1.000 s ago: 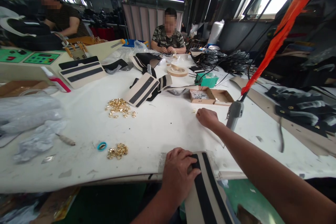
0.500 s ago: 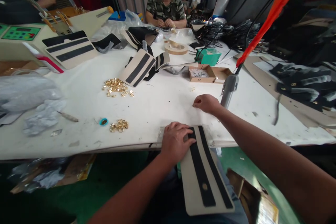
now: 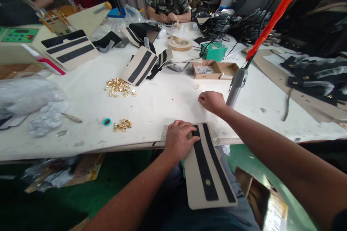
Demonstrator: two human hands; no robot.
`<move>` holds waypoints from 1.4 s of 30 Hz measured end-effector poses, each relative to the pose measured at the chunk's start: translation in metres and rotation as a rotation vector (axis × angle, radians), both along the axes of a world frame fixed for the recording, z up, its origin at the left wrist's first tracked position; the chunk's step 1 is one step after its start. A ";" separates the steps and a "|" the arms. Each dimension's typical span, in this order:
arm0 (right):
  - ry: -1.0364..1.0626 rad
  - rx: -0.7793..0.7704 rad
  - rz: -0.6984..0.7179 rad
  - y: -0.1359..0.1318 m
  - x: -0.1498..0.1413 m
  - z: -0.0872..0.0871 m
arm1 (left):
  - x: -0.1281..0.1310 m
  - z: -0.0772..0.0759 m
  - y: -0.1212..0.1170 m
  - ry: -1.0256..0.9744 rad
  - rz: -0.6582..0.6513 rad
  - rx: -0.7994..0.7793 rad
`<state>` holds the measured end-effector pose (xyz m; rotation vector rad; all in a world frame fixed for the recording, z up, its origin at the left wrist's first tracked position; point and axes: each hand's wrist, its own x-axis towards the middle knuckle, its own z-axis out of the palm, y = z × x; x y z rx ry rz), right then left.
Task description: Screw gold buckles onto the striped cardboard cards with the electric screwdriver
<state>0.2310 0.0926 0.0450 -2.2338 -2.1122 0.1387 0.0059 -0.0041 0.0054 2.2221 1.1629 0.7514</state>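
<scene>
Drawn back toward us since the earliest frame, our right hand [image 3: 213, 101] now sits a little apart from the tiny gold pieces [image 3: 197, 86] it was beside, while our view has tipped down so that the near end of the striped panel [image 3: 213, 166] shows whole. From the head camera, our only view, we see that panel with its far end on the edge of the white table [image 3: 151, 112] and its near end out over our lap. Two black strips [image 3: 202, 162] run along its beige face, and a gold stud [image 3: 208, 182] sits near the lower end of one.

Our left hand [image 3: 179, 137] lies over the panel's far left corner, fingers and thumb on the face; we cannot tell whether they pinch anything. Our right fingers are curled narrow above the table, and whether something is inside them is hidden from us. Just beyond that wrist hangs a grey tool [image 3: 237, 83].

We judge the panel light, thin and fairly stiff, yet able to bend, with little slip to it. Its plain side edges look the best hold, clear of the stud; the small gold pieces would call for fingertips only.
</scene>
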 end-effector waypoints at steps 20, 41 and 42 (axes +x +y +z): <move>0.634 -0.050 0.210 -0.131 -0.024 -0.014 | 0.000 -0.003 -0.001 0.013 -0.009 0.057; 0.756 -0.252 -0.042 -0.116 -0.029 -0.003 | -0.002 -0.005 -0.001 -0.002 -0.016 0.072; 0.775 -0.246 -0.026 -0.118 -0.028 -0.004 | -0.002 -0.005 -0.001 -0.004 -0.013 0.072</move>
